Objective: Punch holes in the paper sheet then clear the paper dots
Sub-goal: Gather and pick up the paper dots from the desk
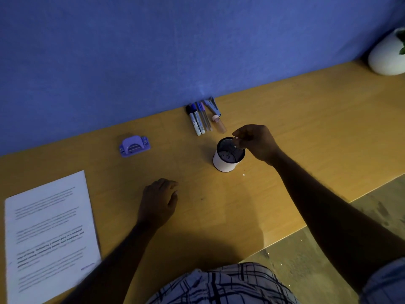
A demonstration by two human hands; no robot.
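My right hand [255, 140] hovers over the rim of a white cup with a dark inside [228, 155], its fingertips pinching small white paper dots [236, 138]; one dot is in mid-air above the cup's mouth. Another loose dot [243, 175] lies on the desk just right of the cup's base. My left hand [161, 198] rests on the desk with relaxed fingers, holding nothing. The purple hole punch [134, 145] stands further back to the left. The printed paper sheet [50, 235] lies at the desk's near left.
Markers and pens [199, 119], a stapler [212, 105] and a small tube [219, 123] lie against the blue wall. A white plant pot [386, 55] stands at the far right. The wooden desk's [306, 132] edge runs diagonally on the right, with floor below holding a few dots.
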